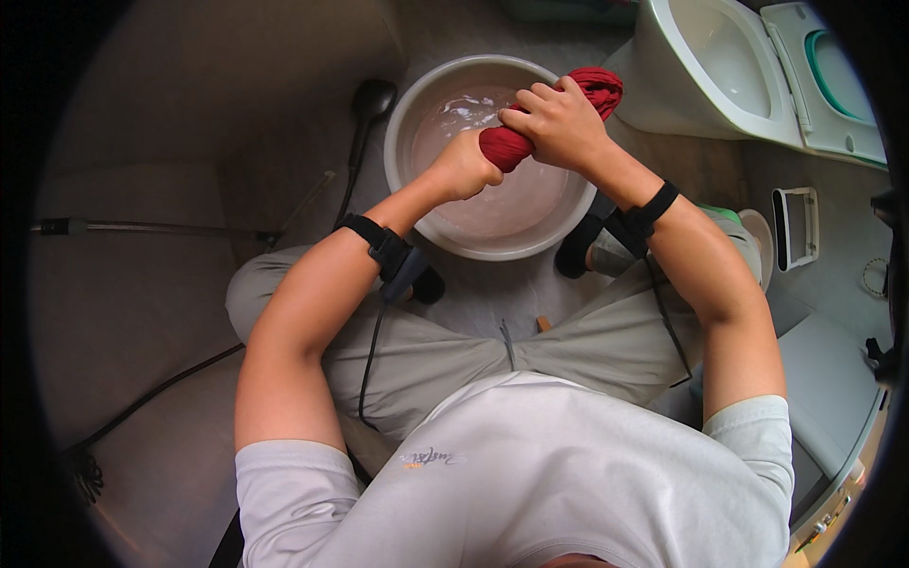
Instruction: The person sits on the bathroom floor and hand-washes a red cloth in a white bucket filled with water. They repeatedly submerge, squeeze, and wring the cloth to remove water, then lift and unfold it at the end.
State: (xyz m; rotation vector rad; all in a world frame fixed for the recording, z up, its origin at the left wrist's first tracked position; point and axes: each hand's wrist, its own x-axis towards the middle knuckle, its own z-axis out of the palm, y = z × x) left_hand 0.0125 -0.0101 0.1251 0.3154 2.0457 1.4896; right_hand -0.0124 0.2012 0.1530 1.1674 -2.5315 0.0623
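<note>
A red cloth point(506, 148), twisted into a thick roll, is held above a round pale plastic basin point(490, 250). My left hand point(466, 167) grips its nearer end in a fist. Farther along, my right hand point(561, 121) is closed around the roll, and a bunched loop of cloth sticks out beyond it over the basin's far right rim. Cloudy pinkish water point(490, 206) fills part of the basin, with light glinting on its surface. Each forearm wears a black strap point(387, 252) with a device and cable.
A black shower head point(373, 99) with its hose lies left of the basin on the grey floor point(469, 312). At the upper right stands a white toilet point(717, 71) with its lid raised. A white wall-mounted holder point(795, 227) is on the right. My dark shoes point(579, 245) flank the basin's near side.
</note>
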